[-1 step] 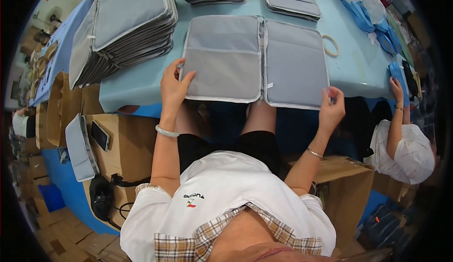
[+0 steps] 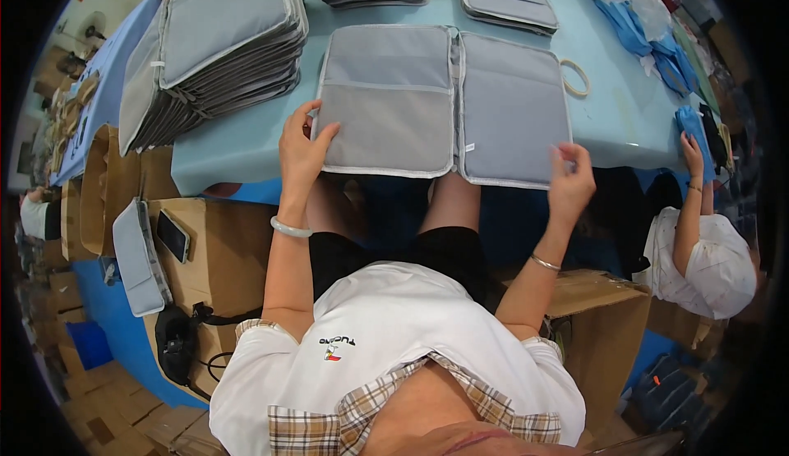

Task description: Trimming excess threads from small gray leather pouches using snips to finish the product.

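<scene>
As a flat grey fabric case with pale-piped edges (image 2: 440, 107) lay unfolded at the near edge of a pale blue table (image 2: 620, 119), its long axis left to right, a person's left hand (image 2: 302, 145) gripped its left edge, thumb on top. The right hand (image 2: 573, 175), loosely curled and blurred, was by the near right corner; contact could not be told. From it, the case spread left and far; from the left hand, right.
</scene>
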`<state>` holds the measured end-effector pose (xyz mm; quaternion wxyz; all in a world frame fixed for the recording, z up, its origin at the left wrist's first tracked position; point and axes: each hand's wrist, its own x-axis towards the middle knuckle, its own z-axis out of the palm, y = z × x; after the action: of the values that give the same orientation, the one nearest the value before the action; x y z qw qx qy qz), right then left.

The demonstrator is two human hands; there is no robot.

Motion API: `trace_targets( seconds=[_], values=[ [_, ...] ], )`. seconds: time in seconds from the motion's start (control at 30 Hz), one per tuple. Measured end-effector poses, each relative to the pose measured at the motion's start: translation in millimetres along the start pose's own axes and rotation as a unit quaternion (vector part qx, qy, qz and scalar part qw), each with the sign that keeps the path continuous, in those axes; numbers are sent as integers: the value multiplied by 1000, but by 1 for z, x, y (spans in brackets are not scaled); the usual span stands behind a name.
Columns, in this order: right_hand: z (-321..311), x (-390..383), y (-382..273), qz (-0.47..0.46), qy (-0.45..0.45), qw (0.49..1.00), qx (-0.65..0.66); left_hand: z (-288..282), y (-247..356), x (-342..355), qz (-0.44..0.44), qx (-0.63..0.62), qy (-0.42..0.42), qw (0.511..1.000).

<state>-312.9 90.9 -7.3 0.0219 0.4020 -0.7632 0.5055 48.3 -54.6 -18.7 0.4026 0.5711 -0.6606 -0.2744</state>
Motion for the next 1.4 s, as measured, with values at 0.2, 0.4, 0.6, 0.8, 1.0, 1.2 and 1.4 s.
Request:
trace_targets(
  seconds=[0.2,0.4,0.6,0.8,1.0,1.2,1.4],
  values=[
    [71,-5,-60,-102,-194,976,6,-2,1,-5,12,22,16,1000],
    [96,1,-53,-45,-258,965,-4,-10,2,-7,36,45,5,998],
    [98,11,-53,-27,-299,954,-20,21,50,7,280,96,-22,955],
    [98,11,-57,-1,-308,951,-17,95,84,17,355,21,-201,913],
    [100,11,-49,9,-306,952,1,119,71,24,359,94,-220,902],
    [100,12,-51,15,-306,952,14,128,80,21,397,196,-198,875],
    [100,8,-41,11,-298,951,86,132,65,30,341,23,-199,919]
  ],
)
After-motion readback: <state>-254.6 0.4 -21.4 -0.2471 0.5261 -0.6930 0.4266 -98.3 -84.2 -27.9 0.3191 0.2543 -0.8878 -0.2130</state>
